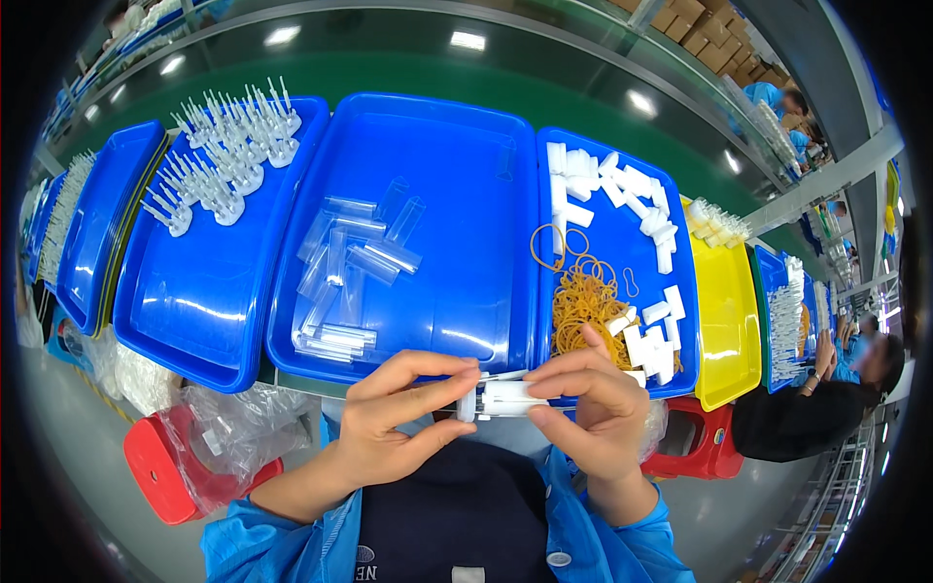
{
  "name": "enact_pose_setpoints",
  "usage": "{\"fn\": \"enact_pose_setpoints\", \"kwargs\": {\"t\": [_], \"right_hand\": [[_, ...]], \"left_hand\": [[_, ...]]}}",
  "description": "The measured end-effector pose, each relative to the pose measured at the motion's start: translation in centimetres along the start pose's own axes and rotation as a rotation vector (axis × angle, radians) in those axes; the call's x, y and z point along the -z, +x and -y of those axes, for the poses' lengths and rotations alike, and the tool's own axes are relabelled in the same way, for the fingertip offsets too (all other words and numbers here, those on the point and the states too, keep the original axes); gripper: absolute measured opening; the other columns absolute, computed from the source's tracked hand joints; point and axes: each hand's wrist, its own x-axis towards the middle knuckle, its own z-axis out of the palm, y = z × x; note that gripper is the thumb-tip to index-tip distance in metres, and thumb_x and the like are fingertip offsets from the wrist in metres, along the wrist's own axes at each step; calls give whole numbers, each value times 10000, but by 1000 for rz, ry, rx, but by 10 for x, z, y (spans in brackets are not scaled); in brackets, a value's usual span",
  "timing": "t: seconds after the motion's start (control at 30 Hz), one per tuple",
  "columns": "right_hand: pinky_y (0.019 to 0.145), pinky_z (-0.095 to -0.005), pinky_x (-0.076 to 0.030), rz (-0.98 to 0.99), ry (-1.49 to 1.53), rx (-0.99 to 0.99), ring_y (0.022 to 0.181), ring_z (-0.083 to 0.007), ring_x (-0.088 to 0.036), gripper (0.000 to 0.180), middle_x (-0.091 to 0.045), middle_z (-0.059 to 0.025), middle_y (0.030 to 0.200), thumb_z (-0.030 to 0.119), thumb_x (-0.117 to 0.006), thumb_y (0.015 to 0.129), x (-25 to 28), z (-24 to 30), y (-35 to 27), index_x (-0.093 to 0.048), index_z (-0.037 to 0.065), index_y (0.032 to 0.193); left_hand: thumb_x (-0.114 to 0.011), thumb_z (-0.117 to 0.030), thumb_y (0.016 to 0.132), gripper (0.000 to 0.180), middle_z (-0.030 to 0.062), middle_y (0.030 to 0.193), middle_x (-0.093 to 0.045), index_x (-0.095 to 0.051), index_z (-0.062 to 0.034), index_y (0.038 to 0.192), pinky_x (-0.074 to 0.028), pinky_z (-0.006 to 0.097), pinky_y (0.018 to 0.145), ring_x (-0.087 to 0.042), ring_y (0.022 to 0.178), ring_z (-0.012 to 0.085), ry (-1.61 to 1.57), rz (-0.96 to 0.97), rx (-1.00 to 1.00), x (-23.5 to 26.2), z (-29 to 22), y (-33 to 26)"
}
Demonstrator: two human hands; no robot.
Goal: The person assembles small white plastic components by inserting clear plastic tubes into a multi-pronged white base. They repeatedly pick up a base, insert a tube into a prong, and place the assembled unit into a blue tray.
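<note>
In front of my chest, my left hand (394,418) pinches the round white base of a pronged plastic part (467,404) between thumb and fingers. My right hand (598,408) grips a white plastic block (507,397) that lies in line with the base, among its thin prongs. Whether the block touches the base is hard to tell. Just beyond my right hand, a blue tray (610,255) holds similar white blocks (657,350) and a heap of tan rubber bands (583,309). Clear plastic tubes (369,260) lie loose in the middle blue tray (457,194).
Another blue tray (190,301) on the left carries several white pronged parts (233,155). A yellow tray (724,340) stands on the right. Red stools (160,476) and clear plastic bags (243,437) sit below the table edge. A co-worker (807,408) is at far right.
</note>
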Motion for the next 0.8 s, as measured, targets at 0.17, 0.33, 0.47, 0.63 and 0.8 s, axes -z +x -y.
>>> {"fn": "enact_pose_setpoints", "kwargs": {"t": [0.17, 0.33, 0.47, 0.63, 0.8], "right_hand": [[1145, -495, -165, -102, 224, -91, 912, -162, -679, 161, -728, -75, 945, 36, -773, 733, -19, -7, -4, -741, 65, 888], [1158, -506, -172, -29, -80, 134, 892, -191, -693, 99, -732, -103, 905, 38, -739, 749, -16, -1, 1, -713, 46, 844], [1134, -485, -221, 95, -327, 278, 884, -170, -697, 69, -739, -41, 956, 82, -738, 796, 11, 2, 25, -726, 89, 863], [810, -327, -498, -13, -600, 137, 818, -226, -672, 99, -691, -101, 869, 19, -647, 818, 62, -53, 104, -688, 17, 909], [721, -339, -504, -53, -851, 125, 809, -239, -656, 173, -648, -123, 883, -7, -676, 768, 69, -101, 134, -662, 13, 939]], "left_hand": [[-814, 14, 692, 471, 180, 1150, -638, -684, 19, 1145, -580, 301, 791, -668, 996, 249, 48, -33, -58, -4, 2, 1], [-809, 22, 695, 462, 182, 1148, -637, -685, 20, 1141, -583, 315, 795, -669, 992, 258, 77, -43, -46, 0, -2, 2], [-811, 23, 690, 468, 184, 1152, -634, -682, 26, 1140, -582, 320, 795, -669, 998, 266, 126, -26, -77, 6, -1, 0], [-797, 20, 728, 408, 188, 1139, -627, -675, 27, 1117, -591, 334, 817, -663, 1047, 284, -77, -99, 116, 2, -4, -2], [-770, 34, 757, 348, 188, 1174, -607, -668, 30, 1090, -592, 341, 868, -654, 1057, 271, -172, -67, 81, 6, 3, -6]]}}
